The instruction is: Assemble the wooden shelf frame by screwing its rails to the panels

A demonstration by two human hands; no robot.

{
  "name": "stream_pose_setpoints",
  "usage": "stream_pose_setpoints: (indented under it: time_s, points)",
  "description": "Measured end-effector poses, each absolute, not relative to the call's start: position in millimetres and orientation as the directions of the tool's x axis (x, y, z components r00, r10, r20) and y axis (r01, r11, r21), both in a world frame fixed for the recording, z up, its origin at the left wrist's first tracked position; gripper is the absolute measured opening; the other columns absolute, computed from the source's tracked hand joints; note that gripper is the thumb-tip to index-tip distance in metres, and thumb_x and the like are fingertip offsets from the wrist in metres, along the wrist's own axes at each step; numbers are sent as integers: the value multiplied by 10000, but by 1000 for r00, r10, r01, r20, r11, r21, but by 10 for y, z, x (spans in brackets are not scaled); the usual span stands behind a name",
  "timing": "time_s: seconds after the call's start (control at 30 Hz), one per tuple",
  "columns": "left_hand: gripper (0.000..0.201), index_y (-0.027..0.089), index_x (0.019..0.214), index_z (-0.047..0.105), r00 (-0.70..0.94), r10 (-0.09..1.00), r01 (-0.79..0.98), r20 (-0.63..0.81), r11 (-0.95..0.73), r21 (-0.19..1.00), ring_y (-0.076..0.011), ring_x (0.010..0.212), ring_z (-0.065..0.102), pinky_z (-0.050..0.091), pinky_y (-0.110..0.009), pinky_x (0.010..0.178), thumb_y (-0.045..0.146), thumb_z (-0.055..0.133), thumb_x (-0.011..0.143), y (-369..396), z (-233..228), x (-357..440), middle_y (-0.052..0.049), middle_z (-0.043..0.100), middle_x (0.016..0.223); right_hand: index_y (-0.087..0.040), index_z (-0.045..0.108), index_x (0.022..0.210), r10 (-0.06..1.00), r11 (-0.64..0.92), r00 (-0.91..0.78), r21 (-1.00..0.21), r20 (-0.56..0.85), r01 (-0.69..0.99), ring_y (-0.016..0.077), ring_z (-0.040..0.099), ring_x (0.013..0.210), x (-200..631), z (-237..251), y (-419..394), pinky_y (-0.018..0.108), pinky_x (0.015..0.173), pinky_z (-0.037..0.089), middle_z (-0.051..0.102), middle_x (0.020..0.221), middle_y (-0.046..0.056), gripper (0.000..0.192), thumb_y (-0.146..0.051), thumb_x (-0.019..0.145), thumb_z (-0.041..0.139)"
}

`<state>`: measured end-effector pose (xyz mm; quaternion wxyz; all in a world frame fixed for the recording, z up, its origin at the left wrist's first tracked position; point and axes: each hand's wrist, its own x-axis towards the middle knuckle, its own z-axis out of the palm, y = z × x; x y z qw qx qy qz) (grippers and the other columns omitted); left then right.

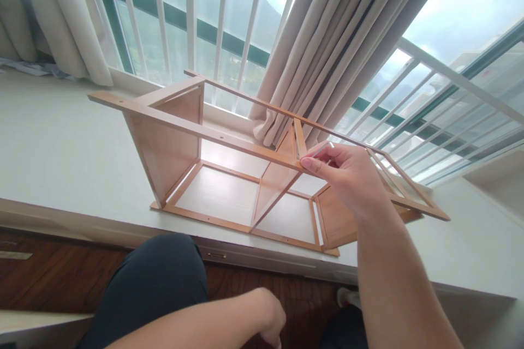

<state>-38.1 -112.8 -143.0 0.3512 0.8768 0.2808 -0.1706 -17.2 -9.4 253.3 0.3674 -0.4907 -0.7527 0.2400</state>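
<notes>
In the centre of the frame the wooden shelf frame (213, 174) lies on the white window ledge (53, 152) — light brown, its open compartments hold nothing. My right hand (347, 174) pinches its upper rail with closed fingers. My left hand (270, 319), bottom centre — I cannot tell its grip.

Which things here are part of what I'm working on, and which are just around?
In the work: wooden shelf frame; its front rail, pinched by the right hand; windowsill it rests on.
Just around: curtain; window bars; left hand, low by the knee.
</notes>
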Motion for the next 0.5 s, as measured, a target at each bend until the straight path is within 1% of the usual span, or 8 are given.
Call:
stream_pose_setpoints:
  time_s: [0.07,0.2,0.27,0.33,0.43,0.5]
  points:
    - [367,278,778,833,749,325,633,-577,-607,480,-342,816,760,577,-462,756,598,819,601,-1124,-1413,-374,-111,796,788,-180,775,779,910,414,-256,-697,326,586,175,603,764,-178,2537,-96,313,670,431,749,880,65,245,-424,775,802]
    - [444,250,938,845,733,295,634,-613,-623,459,-386,904,759,581,-502,785,567,821,628,-1111,-1296,-390,-147,810,918,-187,789,818,898,439,-270,-669,347,600,129,506,644,-187,2553,-114,287,600,375,697,744,29,226,-408,773,803]
    - [466,256,1002,840,722,288,639,-629,-626,447,-388,942,757,585,-509,808,554,819,644,-1109,-1241,-404,-148,810,975,-186,792,826,892,450,-276,-655,358,607,117,469,607,-192,2559,-122,278,570,345,669,694,16,219,-398,771,803]
    - [470,261,1028,837,715,285,645,-639,-623,444,-385,955,757,587,-510,817,553,812,659,-1111,-1202,-417,-146,810,993,-184,790,814,888,459,-281,-645,365,611,112,459,602,-196,2562,-128,274,559,332,669,700,17,216,-396,772,800]
    - [472,263,1059,831,712,280,644,-644,-626,440,-383,979,754,587,-512,831,554,795,689,-1120,-1170,-431,-146,809,1009,-182,783,792,880,472,-290,-644,375,601,108,465,623,-199,2558,-130,273,573,341,693,767,24,208,-389,776,794]
    - [472,264,1075,827,712,283,643,-642,-630,436,-383,995,752,587,-513,836,551,786,702,-1126,-1160,-437,-147,808,1020,-183,784,800,882,471,-286,-654,376,593,105,464,622,-199,2551,-130,273,578,341,679,746,15,208,-389,771,797]
